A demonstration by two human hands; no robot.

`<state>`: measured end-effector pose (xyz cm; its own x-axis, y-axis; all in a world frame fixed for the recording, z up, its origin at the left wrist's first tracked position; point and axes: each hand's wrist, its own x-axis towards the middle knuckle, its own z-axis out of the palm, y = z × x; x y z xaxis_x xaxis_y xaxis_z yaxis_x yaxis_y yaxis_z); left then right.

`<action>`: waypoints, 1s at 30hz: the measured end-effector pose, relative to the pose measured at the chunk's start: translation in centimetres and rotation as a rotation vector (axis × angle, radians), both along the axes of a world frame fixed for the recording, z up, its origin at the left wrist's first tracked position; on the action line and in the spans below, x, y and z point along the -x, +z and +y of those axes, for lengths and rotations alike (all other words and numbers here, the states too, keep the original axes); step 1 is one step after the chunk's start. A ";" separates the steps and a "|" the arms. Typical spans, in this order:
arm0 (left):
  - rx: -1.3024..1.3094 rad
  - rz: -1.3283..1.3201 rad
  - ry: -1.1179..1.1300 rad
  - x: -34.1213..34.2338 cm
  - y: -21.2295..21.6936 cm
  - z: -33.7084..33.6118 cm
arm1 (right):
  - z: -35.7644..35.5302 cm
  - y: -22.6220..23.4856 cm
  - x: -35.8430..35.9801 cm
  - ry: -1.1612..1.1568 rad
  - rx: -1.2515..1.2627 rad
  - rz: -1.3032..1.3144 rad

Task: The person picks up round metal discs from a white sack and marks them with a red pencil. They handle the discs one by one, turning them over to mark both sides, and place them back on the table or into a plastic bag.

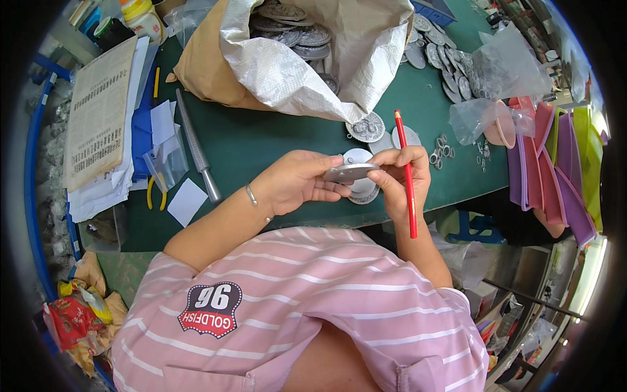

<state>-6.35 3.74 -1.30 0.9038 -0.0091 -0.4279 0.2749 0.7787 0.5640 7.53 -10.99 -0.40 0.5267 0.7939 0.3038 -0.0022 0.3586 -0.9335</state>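
My left hand point(295, 181) pinches a grey metal medallion point(351, 172) between thumb and fingers, tilted so it shows nearly edge-on. My right hand point(403, 175) grips a red pencil point(411, 196), which stands roughly upright across the fingers. Its thumb and fingertips also touch the medallion's right edge. Below and behind the held piece lie pale round pieces point(359, 157) on the green tabletop, partly covered by my hands. A medallion with raised relief point(367, 127) rests just beyond them, beside plain grey discs point(406, 136).
A large white-lined sack point(307, 88) of medallions stands at the far side. More discs point(444, 59) are heaped at far right, near small rings point(442, 150) and plastic bags point(509, 65). At left lie a tapered metal rod point(196, 144), papers point(98, 124) and yellow-handled pliers point(157, 191).
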 end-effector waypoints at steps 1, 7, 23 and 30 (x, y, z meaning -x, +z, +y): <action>-0.002 0.006 0.017 0.1 -0.3 -0.1 | -0.1 -0.5 -0.2 0.007 0.005 -0.002; -0.020 -0.019 0.126 -0.5 -0.2 -0.7 | -0.1 -1.8 -1.0 0.046 -0.108 0.018; 0.021 -0.218 0.344 -2.3 -0.4 -3.2 | -2.4 0.8 -3.1 -0.046 -0.070 0.233; 0.050 -0.222 0.371 -2.0 -0.9 -3.1 | -3.0 0.8 -2.3 -0.121 -0.123 0.056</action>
